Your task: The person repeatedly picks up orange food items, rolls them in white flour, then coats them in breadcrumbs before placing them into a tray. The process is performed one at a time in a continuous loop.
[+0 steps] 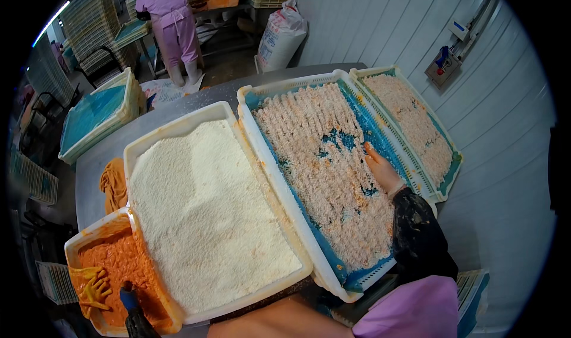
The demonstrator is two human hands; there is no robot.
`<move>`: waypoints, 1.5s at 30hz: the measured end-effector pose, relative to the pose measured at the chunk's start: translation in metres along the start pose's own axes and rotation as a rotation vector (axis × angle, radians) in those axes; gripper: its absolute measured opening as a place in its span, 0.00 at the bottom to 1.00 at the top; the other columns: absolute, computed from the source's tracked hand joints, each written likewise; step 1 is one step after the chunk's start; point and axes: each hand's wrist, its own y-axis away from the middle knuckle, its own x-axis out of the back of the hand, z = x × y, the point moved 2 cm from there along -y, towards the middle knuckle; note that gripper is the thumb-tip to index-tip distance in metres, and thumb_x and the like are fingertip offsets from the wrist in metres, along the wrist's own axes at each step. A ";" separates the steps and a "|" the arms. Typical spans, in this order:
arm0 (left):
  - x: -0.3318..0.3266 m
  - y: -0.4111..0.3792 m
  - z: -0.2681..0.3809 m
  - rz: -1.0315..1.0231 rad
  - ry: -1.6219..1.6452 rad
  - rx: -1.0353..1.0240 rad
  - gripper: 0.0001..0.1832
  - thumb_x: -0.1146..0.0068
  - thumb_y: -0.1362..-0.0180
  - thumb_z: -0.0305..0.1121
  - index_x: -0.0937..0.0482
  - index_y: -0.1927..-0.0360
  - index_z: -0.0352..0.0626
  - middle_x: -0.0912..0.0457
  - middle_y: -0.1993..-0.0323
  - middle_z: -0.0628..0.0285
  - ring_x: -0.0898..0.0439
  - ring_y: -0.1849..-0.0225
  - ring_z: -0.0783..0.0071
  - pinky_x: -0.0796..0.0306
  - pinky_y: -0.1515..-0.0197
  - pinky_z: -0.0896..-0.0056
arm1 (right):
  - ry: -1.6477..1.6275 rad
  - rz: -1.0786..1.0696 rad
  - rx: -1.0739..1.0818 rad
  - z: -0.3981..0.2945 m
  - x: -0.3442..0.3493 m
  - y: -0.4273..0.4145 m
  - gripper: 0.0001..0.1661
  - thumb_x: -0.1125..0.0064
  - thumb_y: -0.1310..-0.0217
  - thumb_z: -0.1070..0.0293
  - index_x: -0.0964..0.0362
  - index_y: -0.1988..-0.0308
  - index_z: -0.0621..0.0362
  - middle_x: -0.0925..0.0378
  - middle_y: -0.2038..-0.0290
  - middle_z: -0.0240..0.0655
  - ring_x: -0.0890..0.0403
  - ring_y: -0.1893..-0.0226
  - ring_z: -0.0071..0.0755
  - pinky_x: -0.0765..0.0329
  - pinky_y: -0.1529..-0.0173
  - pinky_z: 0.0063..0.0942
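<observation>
My right hand [382, 170], stained orange at the fingertips, rests at the right edge of rows of crumb-coated strips [312, 159]. Its fingers are extended, with nothing visible gripped in them. The strips lie on blue mesh in a white plastic tray [285, 195], and gaps in the rows show the mesh. At the lower left, my left arm in a dark sleeve with a blue cuff [129, 298] reaches over a tub of orange, wet, meat-like mixture [111, 253]. The left hand itself cannot be made out. White crumbs [209, 213] fill a large tray between them.
Yellow gloves [94, 291] lie in the tub, and an orange cloth [115, 184] beside it. Another tray of coated strips [406, 119] stands at the right, near the panel wall [379, 21]. Mesh-lined trays [96, 115] are stacked left. A person [171, 25] works beyond the table.
</observation>
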 end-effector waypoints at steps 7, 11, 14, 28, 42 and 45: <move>-0.010 0.043 0.128 -0.331 -0.173 -0.043 0.10 0.49 0.51 0.22 0.22 0.64 0.32 0.20 0.68 0.52 0.23 0.65 0.66 0.31 0.62 0.68 | -0.299 -0.048 -0.043 -0.025 -0.005 0.011 0.34 0.65 0.34 0.50 0.58 0.36 0.56 0.57 0.35 0.38 0.56 0.34 0.37 0.55 0.34 0.31; -0.005 0.041 0.115 -0.243 -0.196 -0.002 0.09 0.44 0.52 0.22 0.23 0.67 0.27 0.21 0.75 0.55 0.24 0.72 0.73 0.30 0.68 0.73 | -0.082 -0.102 -0.081 -0.009 0.007 0.058 0.34 0.65 0.34 0.50 0.55 0.37 0.60 0.50 0.37 0.40 0.50 0.36 0.36 0.51 0.36 0.27; -0.006 0.029 0.098 -0.250 -0.020 0.043 0.08 0.42 0.53 0.26 0.21 0.72 0.30 0.21 0.81 0.57 0.24 0.79 0.75 0.32 0.74 0.72 | 0.092 0.028 -0.098 0.014 0.002 0.068 0.31 0.63 0.34 0.56 0.53 0.38 0.61 0.44 0.39 0.41 0.45 0.38 0.35 0.47 0.39 0.23; 0.020 0.008 0.072 -0.125 0.421 0.174 0.09 0.49 0.46 0.28 0.24 0.62 0.37 0.23 0.69 0.62 0.26 0.66 0.72 0.31 0.69 0.73 | -0.195 0.016 0.238 -0.141 -0.098 0.146 0.25 0.58 0.40 0.73 0.43 0.43 0.67 0.38 0.43 0.45 0.40 0.40 0.38 0.45 0.37 0.31; 0.050 0.001 0.080 -0.295 -0.151 -0.063 0.07 0.43 0.50 0.30 0.20 0.70 0.36 0.20 0.75 0.59 0.24 0.73 0.70 0.31 0.68 0.69 | -0.210 -0.485 0.311 -0.211 -0.216 0.196 0.21 0.53 0.44 0.71 0.35 0.51 0.70 0.35 0.45 0.48 0.33 0.44 0.43 0.38 0.42 0.31; 0.072 -0.013 0.098 -0.260 0.079 0.255 0.06 0.42 0.49 0.26 0.21 0.68 0.35 0.19 0.73 0.59 0.22 0.75 0.72 0.30 0.72 0.75 | -0.229 -0.451 0.296 -0.209 -0.219 0.194 0.21 0.52 0.43 0.70 0.34 0.51 0.71 0.35 0.45 0.48 0.33 0.45 0.43 0.38 0.42 0.32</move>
